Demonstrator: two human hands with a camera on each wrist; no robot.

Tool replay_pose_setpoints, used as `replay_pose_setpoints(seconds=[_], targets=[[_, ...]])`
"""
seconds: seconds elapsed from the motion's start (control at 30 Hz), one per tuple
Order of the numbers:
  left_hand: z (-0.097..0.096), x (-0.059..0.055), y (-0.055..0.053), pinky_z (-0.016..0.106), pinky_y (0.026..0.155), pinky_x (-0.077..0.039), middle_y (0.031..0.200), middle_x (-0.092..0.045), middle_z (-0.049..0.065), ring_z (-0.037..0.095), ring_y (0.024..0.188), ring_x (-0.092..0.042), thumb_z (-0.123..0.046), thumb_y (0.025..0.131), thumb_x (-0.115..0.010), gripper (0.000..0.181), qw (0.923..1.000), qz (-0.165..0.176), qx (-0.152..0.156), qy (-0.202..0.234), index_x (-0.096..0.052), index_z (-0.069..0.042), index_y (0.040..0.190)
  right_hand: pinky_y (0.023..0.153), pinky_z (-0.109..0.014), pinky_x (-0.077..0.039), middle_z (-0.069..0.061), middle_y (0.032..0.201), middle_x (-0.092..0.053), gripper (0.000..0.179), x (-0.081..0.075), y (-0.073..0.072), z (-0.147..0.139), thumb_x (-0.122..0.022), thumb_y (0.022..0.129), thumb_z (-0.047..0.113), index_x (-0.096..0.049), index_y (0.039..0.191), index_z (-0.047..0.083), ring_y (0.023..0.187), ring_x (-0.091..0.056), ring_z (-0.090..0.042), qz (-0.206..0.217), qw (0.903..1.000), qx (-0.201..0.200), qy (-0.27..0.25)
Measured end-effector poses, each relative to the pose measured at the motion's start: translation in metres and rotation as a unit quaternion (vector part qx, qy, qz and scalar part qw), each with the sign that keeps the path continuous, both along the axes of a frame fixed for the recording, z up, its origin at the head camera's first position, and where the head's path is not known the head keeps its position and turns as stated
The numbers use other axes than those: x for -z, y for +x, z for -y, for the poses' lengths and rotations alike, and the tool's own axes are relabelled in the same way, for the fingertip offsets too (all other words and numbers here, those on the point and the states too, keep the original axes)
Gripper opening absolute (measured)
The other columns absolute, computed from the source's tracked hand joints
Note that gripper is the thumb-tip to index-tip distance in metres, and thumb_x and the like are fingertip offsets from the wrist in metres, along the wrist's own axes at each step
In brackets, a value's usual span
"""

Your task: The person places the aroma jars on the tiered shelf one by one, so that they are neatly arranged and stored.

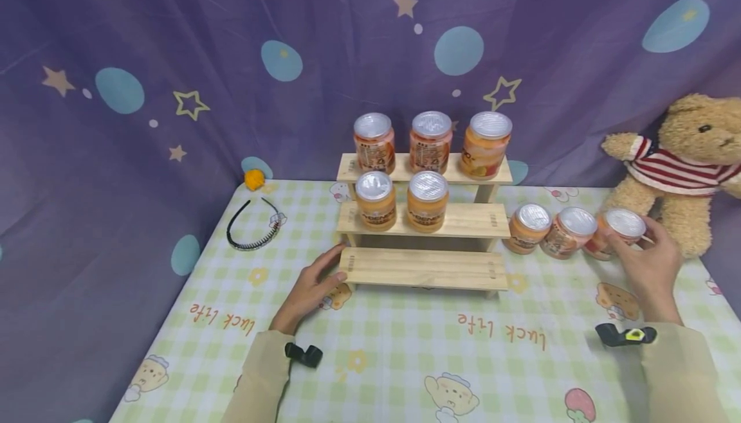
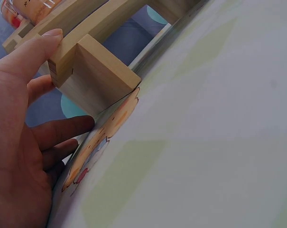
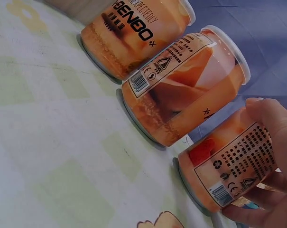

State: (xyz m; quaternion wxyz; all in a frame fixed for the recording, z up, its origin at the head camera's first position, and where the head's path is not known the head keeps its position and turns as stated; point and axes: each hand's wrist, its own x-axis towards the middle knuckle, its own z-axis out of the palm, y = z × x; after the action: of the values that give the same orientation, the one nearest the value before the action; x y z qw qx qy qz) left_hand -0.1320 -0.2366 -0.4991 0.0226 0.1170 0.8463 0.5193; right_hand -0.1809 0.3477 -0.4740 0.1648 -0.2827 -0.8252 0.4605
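Observation:
A three-tier wooden stand (image 1: 422, 269) stands mid-table. My left hand (image 1: 309, 291) is at the left end of its lowest board, thumb and index finger holding the board's end (image 2: 62, 66) while the other fingers extend near the cloth. At the right, my right hand (image 1: 651, 265) grips a peach-coloured can (image 1: 599, 243) with a silver lid, thumb on one side and fingers round the other. The right wrist view shows this can (image 3: 228, 161) on or very near the cloth. Beside it stand a second can (image 3: 181, 85) and a third can (image 3: 129, 35).
Three cans (image 1: 431, 146) stand on the top tier and two cans (image 1: 428, 204) on the middle one. A teddy bear (image 1: 677, 166) sits behind my right hand. A black headband (image 1: 249, 244) and an orange ball-like thing (image 1: 254, 179) lie at the back left.

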Motion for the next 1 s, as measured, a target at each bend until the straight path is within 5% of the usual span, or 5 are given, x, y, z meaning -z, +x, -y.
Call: replay_pose_setpoints(seconds=[0.27,0.5,0.63,0.77,1.0], targets=[[0.001,0.002,-0.001,0.052,0.125,-0.024,0.16,-0.043,0.006,0.029,0.151,-0.036,-0.02,0.098,-0.065,0.058,1.0,-0.001,0.0,0.004,-0.045,-0.021,0.152,0.074,0.001,-0.037,0.027,0.105,-0.054,0.064,-0.008,0.011,-0.005,-0.081,0.083,0.027,-0.057,0.142,0.017,0.082,-0.047,0.017,-0.027,0.9996,0.003,-0.004],[0.001,0.002,-0.001,0.053,0.125,-0.023,0.159,-0.044,0.004,0.029,0.151,-0.036,-0.024,0.098,-0.066,0.057,1.0,-0.001,0.001,0.009,-0.046,-0.024,0.151,0.08,0.002,-0.037,-0.001,0.138,-0.061,0.067,-0.021,0.018,-0.009,-0.078,0.085,0.034,-0.053,0.146,0.021,0.092,-0.051,0.022,-0.012,0.9988,0.021,0.043],[0.002,0.003,-0.001,0.053,0.125,-0.023,0.159,-0.044,0.004,0.028,0.151,-0.035,-0.022,0.098,-0.066,0.057,0.9999,0.0,0.002,0.01,-0.046,-0.025,0.151,0.072,0.007,-0.039,0.019,0.115,-0.063,0.066,-0.031,0.022,-0.009,-0.08,0.084,0.029,-0.055,0.144,0.018,0.085,-0.051,0.024,-0.053,0.9978,0.02,0.033],[0.002,0.003,-0.001,0.053,0.125,-0.023,0.159,-0.043,0.005,0.029,0.151,-0.035,-0.019,0.098,-0.066,0.058,1.0,0.003,-0.001,0.008,-0.045,-0.022,0.151,0.066,0.009,-0.038,0.037,0.092,-0.046,0.061,-0.044,0.026,-0.007,-0.083,0.082,0.023,-0.061,0.138,0.014,0.07,-0.044,0.026,-0.105,0.9938,0.008,0.036],[-0.002,-0.006,0.001,0.056,0.125,-0.023,0.16,-0.041,0.014,0.035,0.151,-0.033,-0.015,0.098,-0.064,0.059,1.0,0.006,0.001,-0.004,-0.042,-0.01,0.153,0.064,0.006,-0.043,0.03,0.091,-0.054,0.05,-0.068,0.031,0.003,-0.083,0.079,0.007,-0.069,0.126,0.017,0.068,-0.052,0.024,-0.17,0.9852,-0.016,0.013]])
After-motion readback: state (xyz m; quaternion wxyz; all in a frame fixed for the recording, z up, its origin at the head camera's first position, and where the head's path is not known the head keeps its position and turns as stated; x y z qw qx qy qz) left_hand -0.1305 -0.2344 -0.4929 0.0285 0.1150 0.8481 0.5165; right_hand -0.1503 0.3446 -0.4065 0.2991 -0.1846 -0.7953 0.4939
